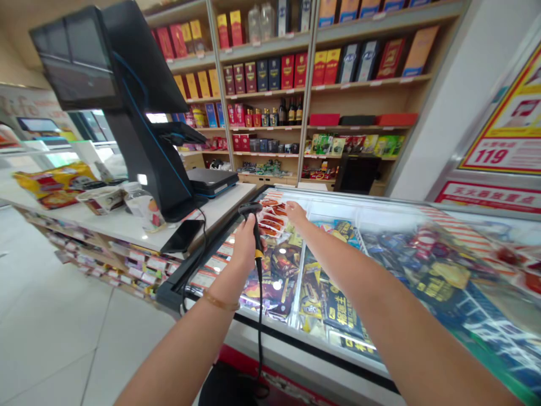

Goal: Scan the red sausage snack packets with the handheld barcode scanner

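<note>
My left hand (245, 242), with a bangle on its wrist, is wrapped round the handle of a black barcode scanner (250, 210). The scanner's cable hangs down in front of the freezer. Just to the right, my right hand (296, 215) pinches the edge of a clear pack of reddish-brown sausages (273, 220). Its fingertips are partly hidden behind the thumb and the pack. The scanner's head is close beside the pack's left end. Both hands are above the glass-topped chest freezer (279, 330), in which several bagged frozen goods show.
On the left, a counter (169, 234) bears a black checkout terminal (156, 141), a dark phone (182, 235), a yellow noodle packet (57, 183) and a food tub (101, 199). Shelves (270, 96) of boxed goods stand behind. A white pillar (443, 96) rises at the right.
</note>
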Demonstrator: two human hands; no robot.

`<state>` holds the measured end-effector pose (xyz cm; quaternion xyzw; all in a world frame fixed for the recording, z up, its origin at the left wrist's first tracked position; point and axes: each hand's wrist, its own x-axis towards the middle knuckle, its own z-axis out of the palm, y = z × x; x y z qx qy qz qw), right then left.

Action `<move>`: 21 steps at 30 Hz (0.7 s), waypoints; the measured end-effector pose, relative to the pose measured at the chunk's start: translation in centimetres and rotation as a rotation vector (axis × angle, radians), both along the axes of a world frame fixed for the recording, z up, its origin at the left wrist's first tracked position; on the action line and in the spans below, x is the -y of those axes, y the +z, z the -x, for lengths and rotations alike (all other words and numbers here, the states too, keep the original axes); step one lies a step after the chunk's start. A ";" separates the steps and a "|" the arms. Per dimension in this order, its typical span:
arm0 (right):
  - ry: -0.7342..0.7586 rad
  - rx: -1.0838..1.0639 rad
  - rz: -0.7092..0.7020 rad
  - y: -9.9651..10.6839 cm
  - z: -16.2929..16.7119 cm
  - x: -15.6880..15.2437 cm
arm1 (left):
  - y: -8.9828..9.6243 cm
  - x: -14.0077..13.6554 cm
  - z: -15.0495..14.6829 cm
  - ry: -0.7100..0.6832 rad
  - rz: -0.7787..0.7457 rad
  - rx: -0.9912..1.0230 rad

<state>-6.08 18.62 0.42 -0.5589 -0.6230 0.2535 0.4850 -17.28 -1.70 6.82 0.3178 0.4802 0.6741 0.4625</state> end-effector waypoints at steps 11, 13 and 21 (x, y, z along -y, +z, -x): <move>-0.054 0.108 -0.135 -1.2 -17.3 6.8 | -1.7 -1.2 -11.0 -0.249 0.014 0.062; -0.138 0.208 -0.165 -1.5 -22.1 8.6 | -2.0 -1.3 -13.4 -0.294 0.021 0.059; -0.669 0.622 0.032 -2.3 -38.9 15.9 | -4.8 -1.3 -17.8 -0.452 -0.023 -0.093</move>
